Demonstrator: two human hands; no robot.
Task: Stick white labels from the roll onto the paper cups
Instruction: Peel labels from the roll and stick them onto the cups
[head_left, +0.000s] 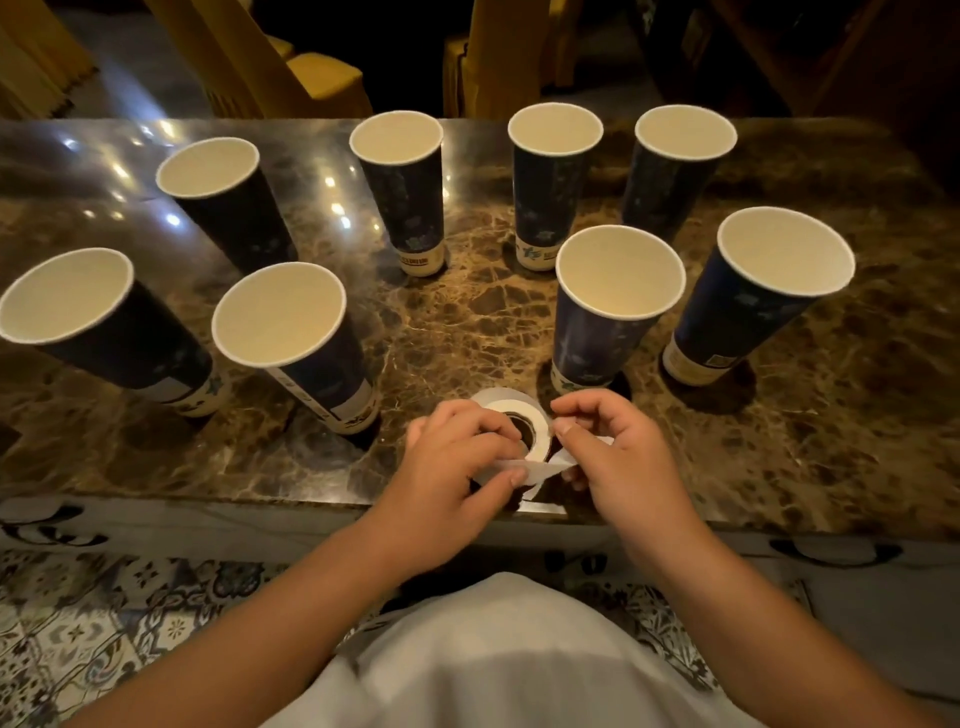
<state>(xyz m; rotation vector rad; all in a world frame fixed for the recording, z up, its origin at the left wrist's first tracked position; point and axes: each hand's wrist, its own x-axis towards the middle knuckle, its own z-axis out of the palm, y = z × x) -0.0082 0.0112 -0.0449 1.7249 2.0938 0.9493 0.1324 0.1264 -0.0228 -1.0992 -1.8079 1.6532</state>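
Around the roll (511, 415), eight cups (613, 322)

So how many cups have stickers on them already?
None that I can see. All eight cups stand open on the table, and no white label shows on the sides facing the camera. Right now both hands are at the roll: the left hand and right hand pinch its loose white strip, peeling a label. Sticking is all still to do.

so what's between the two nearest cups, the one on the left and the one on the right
In the head view, the label roll and bare marble table lie between the near left cup and near right cup; both hands work at the roll.
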